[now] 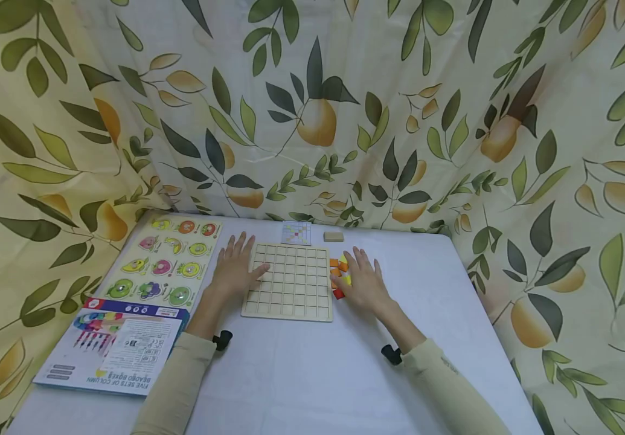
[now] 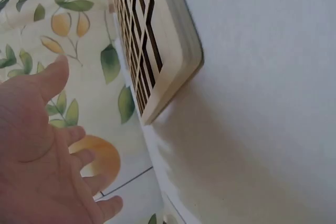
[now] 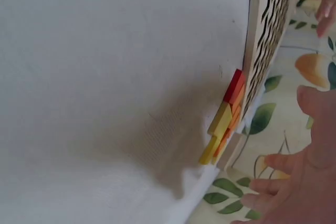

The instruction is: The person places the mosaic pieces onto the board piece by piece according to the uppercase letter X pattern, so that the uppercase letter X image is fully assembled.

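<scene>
The table [image 1: 345,386] has a smooth, matte white surface. The grid board [image 1: 290,284] lies flat on it, midway between the left and right edges and nearer the far edge. The board is pale wood, nearly square, with rounded corners; thin, straight ribs divide its face into rows of square recesses.

The left hand [image 1: 234,267] is positioned at the board's left side, fingers extended and spread, thumb over the board's margin in the head view. It grips nothing; the left wrist view shows it apart from the board. The right hand [image 1: 365,282] is positioned over the board's right side, likewise extended and empty.

Below the right hand, a cluster of small, flat-faced blocks [image 1: 335,263] in red, orange and yellow lies along the board's right edge. The red block sits at the cluster's near end.

Toward the table's far edge are a small printed grid card [image 1: 296,232] and, to its right, a plain rectangular tan block [image 1: 333,237]. A flat fruit puzzle [image 1: 162,254] with rounded, brightly coloured shapes occupies the far left corner. A flat printed box [image 1: 138,338] adjoins its near side.
</scene>
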### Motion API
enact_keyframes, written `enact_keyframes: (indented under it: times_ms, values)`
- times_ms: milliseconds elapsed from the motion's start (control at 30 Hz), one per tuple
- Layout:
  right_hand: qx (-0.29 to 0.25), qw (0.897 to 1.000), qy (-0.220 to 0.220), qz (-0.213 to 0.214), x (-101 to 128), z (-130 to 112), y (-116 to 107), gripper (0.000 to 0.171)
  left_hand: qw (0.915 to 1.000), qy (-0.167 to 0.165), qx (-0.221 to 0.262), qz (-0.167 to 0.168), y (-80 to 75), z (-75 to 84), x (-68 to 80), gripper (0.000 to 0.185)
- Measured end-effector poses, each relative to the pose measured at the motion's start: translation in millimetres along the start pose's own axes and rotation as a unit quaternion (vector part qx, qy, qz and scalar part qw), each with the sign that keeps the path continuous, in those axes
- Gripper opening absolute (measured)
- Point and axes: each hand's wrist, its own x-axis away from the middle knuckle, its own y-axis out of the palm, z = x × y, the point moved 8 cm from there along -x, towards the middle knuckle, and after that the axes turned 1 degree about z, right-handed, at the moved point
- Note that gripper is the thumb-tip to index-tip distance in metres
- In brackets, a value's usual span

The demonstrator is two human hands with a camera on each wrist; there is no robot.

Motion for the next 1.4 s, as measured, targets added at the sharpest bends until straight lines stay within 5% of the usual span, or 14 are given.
enact_keyframes:
  times_ms: [300, 633, 1033, 1200, 1400]
  values:
    - [-0.047, 0.999, 0.027, -0.002, 12, 3, 7, 0.07, 0.9991, 0.011, 0.035, -0.018, 10.0, 1.7, 6.7, 0.09]
    - [-0.065, 0.997, 0.024, 0.021, 13, 29, 6, 0.043, 0.9943, 0.05, 0.046, -0.083, 24.8, 7.5, 18.6, 0.085]
    - [-0.082, 0.996, 0.028, 0.017, 3, 45, 8, 0.026, 0.9853, 0.001, 0.099, -0.139, 35.5, 2.5, 32.6, 0.1]
    - [-0.102, 0.993, 0.051, 0.013, 2, 53, 9, 0.016, 0.9869, 0.021, 0.073, -0.142, 37.2, 1.8, 32.2, 0.113]
    - [-0.113, 0.992, 0.056, 0.008, -4, 57, 10, 0.027, 0.9881, 0.018, 0.046, -0.146, 34.9, 1.6, 33.2, 0.129]
